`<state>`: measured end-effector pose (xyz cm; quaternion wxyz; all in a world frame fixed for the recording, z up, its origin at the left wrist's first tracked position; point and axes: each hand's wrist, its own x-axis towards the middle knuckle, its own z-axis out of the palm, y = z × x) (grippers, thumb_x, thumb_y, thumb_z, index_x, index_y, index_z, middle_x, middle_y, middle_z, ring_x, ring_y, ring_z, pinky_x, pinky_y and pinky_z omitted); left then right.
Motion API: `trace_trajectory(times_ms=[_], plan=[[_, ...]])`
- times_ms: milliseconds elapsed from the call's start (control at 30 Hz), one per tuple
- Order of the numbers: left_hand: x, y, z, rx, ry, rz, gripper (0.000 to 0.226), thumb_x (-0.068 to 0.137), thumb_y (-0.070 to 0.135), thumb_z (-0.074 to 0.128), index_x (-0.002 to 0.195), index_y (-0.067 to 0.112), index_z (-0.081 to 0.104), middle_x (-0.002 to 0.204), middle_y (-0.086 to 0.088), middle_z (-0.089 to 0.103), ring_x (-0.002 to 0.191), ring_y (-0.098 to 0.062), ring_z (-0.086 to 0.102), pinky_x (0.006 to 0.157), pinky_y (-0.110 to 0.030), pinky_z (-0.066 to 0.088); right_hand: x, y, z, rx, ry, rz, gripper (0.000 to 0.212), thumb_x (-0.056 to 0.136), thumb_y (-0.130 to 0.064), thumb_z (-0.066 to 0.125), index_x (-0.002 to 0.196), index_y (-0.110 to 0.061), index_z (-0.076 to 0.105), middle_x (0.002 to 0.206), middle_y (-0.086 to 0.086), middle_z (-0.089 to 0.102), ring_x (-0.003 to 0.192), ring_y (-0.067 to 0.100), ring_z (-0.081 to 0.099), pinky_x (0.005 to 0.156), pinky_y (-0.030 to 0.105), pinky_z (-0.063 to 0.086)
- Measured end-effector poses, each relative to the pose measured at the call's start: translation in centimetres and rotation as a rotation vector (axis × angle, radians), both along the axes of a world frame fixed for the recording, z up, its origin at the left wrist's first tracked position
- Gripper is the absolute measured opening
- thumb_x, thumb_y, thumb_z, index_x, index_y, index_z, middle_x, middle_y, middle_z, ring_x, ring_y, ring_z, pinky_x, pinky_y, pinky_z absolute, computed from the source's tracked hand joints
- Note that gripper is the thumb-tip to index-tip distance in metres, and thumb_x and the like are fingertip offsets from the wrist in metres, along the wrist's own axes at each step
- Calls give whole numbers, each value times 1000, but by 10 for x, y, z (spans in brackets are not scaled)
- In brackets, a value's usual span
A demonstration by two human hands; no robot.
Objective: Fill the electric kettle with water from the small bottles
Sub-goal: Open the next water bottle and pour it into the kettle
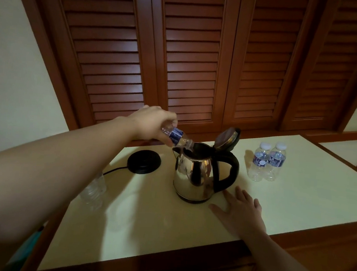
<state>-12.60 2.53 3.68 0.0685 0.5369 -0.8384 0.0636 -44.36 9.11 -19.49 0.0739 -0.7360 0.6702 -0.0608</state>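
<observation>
Stainless-steel electric kettle [193, 175], lid up, takes water from a tilted small bottle [176, 136] gripped in the left hand [152, 123]; right hand [242, 210] rests flat, two capped bottles [267, 161] remain.

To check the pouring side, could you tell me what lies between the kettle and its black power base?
In the head view, only bare cream tabletop lies between the kettle and the black power base; they stand apart, nothing between.

steel kettle [193, 175] open, bottle [176, 136] tipped in
</observation>
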Motion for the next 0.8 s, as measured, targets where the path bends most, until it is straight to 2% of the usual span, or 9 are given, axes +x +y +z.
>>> trace_trajectory(times_ms=[167,333,600,800], plan=[[-3,1,3,-13,-38,-20,51,69,63,83,109,39,61,100,17,61,101,-16,52,90,-43,43,0,-1,-2,-8,1,-1,95,84,-92,16,164,-41,19,175,2,11,161,24,8,128,55,11],[-8,3,8,-49,-104,-31,50,74,62,82,114,39,61,106,16,57,108,-15,51,91,-40,38,0,0,0,-10,1,3,93,85,-91,17,163,-41,20,175,2,12,161,24,8,128,55,12],[-11,4,8,-70,-117,-23,51,76,60,83,117,38,62,108,15,56,108,-14,48,89,-38,34,0,1,0,-1,-1,-2,94,84,-91,16,163,-41,20,175,2,12,160,24,8,128,55,11],[-10,7,8,-70,-86,-6,49,76,57,83,116,37,62,107,14,57,105,-14,46,94,-42,40,1,1,1,1,-3,-7,92,86,-90,18,163,-41,20,174,2,12,160,23,8,128,54,10]])
